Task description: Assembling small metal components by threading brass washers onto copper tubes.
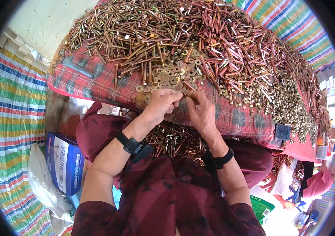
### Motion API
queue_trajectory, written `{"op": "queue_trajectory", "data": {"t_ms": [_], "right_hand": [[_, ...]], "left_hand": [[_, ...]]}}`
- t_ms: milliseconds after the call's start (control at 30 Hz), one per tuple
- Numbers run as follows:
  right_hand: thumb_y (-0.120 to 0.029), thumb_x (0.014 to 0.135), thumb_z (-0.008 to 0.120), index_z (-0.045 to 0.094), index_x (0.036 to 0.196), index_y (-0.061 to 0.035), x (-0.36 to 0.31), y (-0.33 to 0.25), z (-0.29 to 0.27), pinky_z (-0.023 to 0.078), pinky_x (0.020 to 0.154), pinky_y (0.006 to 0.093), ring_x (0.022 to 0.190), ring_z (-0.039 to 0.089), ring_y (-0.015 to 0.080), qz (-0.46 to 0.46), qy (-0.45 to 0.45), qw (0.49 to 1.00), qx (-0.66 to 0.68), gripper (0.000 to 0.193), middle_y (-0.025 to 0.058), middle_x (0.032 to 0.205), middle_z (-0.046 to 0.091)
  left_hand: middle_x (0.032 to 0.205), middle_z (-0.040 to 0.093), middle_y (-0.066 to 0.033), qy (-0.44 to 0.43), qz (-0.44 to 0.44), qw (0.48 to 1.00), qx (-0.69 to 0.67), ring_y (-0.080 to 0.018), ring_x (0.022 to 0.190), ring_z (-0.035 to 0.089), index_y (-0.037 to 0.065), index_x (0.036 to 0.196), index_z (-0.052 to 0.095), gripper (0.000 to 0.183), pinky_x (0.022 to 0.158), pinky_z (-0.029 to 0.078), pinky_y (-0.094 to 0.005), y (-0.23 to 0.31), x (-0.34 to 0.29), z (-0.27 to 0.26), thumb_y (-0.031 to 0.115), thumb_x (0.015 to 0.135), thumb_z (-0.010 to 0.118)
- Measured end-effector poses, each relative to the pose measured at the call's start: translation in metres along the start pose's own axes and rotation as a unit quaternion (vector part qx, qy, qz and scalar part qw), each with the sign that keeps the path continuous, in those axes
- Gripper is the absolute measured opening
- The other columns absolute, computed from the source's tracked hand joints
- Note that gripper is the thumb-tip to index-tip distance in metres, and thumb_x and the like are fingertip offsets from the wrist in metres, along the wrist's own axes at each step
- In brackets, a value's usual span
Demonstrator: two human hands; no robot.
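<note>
My left hand is closed in a pinch above the table's near edge. Facing it, my right hand is also pinched, thumb and forefinger together. Their fingertips almost meet around something small and dark that I cannot make out. Just above my right fingers shows a short copper-coloured rod; whether it is held or lies on the cloth is unclear. Flat round washers are heaped right beyond my hands. Behind them spreads a large pile of long metal bolts, with reddish metal tubes to the right.
Many small brass-coloured nuts lie at the right on the red plaid cloth. More metal parts sit below the table edge, between my knees. A blue box stands at lower left, beside striped sheeting. Another person's sleeve shows at far right.
</note>
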State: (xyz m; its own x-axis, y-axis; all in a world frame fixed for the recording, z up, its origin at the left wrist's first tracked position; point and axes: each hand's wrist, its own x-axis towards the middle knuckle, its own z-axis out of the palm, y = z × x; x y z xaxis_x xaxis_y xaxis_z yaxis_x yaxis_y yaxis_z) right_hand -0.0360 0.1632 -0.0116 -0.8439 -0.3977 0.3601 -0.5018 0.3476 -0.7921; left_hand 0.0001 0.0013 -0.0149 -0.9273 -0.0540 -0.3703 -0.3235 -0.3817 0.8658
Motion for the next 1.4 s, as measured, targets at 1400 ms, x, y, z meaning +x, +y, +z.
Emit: {"op": "queue_trajectory", "data": {"t_ms": [1400], "right_hand": [[-0.019, 0.081, 0.066, 0.058, 0.084, -0.0041, 0.018, 0.061, -0.056, 0.049, 0.067, 0.0447, 0.08, 0.06, 0.0361, 0.055, 0.065, 0.927, -0.366, 0.017, 0.0157, 0.083, 0.06]], "left_hand": [[0.065, 0.056, 0.0012, -0.034, -0.001, 0.998, 0.057, -0.0035, 0.052, 0.044, 0.003, 0.081, 0.066, 0.018, 0.046, 0.031, -0.0176, -0.005, 0.013, 0.009, 0.02, 0.081, 0.072]]}}
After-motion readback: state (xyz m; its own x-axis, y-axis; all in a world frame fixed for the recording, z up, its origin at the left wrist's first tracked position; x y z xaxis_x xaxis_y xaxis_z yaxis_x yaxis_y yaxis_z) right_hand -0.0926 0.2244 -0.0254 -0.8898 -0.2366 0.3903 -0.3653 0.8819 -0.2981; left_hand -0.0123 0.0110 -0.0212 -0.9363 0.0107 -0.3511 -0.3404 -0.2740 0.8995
